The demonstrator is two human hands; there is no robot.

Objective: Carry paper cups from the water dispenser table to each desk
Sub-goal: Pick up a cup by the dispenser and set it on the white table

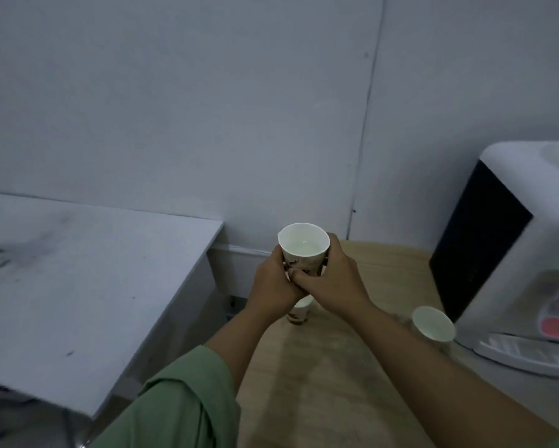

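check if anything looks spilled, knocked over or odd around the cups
Nothing stands out. The held cup is upright between both hands, left hand and right hand. Two other cups stand upright on the wooden table.

Second cup (301, 310) half hidden behind hands (304, 281).

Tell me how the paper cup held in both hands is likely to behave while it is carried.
The paper cup looks thin-walled, so it would probably dent if squeezed. It seems to hold liquid near its bottom, so tilting may spill it. The left hand and right hand wrap its lower body, which likely keeps it steady.
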